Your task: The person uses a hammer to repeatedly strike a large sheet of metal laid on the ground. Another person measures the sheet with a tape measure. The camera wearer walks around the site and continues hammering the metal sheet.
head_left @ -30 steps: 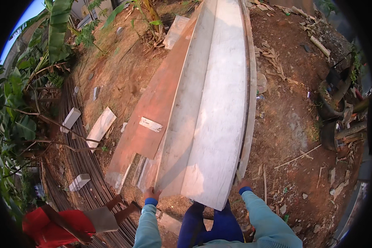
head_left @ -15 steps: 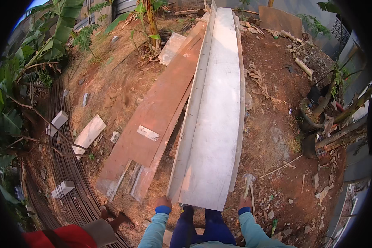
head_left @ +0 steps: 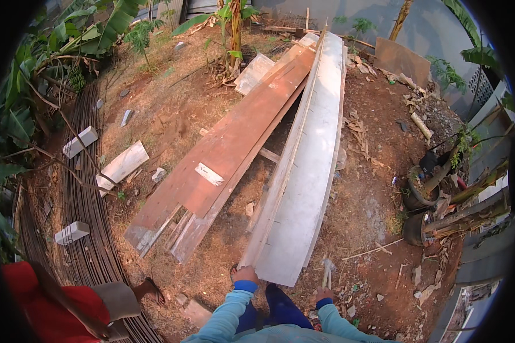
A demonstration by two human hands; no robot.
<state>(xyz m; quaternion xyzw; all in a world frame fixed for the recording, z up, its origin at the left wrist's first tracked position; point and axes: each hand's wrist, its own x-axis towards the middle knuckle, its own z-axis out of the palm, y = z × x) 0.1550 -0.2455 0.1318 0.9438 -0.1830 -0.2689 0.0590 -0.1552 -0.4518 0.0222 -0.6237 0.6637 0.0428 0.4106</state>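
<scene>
My left hand (head_left: 246, 273) grips the near end of the upright side strip (head_left: 273, 203) of a long whitish wooden trough (head_left: 300, 194), with its fingers wrapped over the edge. My right hand (head_left: 324, 296) is closed on the pale handle of what looks like a hammer (head_left: 327, 274), held upright just right of the trough's near end and apart from it. To the trough's left lie long reddish-brown boards (head_left: 223, 154) with a small pale piece (head_left: 209, 173) on top.
A co-worker in red (head_left: 51, 297) is at the lower left, beside long dark rods (head_left: 86, 211). Pale blocks (head_left: 80, 142) and a board (head_left: 122, 170) lie on the left. Banana plants (head_left: 234, 34) stand behind, potted trunks (head_left: 420, 191) and a grey wall (head_left: 489, 240) on the right.
The trough's near end has separated to the right from the brown boards, widening the gap. My left hand has shifted right along with it. The view has tilted up, showing more far ground.
</scene>
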